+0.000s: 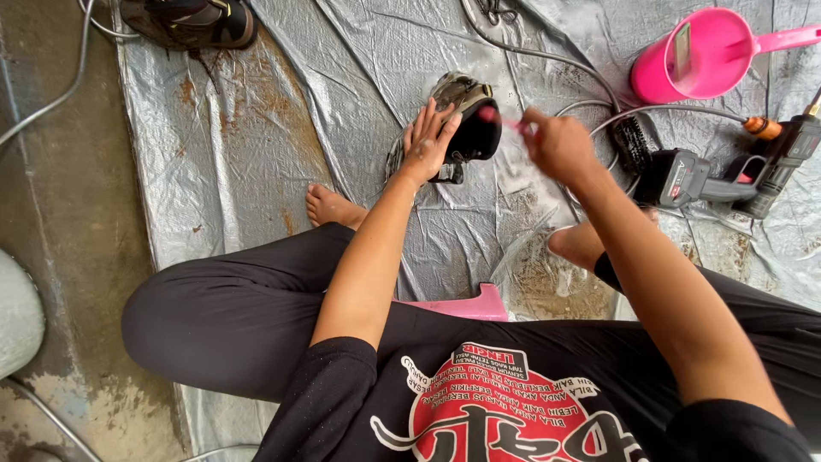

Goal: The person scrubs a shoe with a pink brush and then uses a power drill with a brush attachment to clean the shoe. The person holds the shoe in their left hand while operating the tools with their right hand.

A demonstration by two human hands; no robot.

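two shoes, one pink jug, one brush

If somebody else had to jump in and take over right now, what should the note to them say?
Left hand: pressed flat on the shoe, pinning it to the grey tarp.
Right hand: gripping a small pink-handled brush, its tip at the shoe's dark opening.
Nearby: pink jug at upper right, spray gun with hose to the right, second shoe at top left.
Done: one shoe is under the brush; how clean it is cannot be told.
Left: the second shoe lies untouched.
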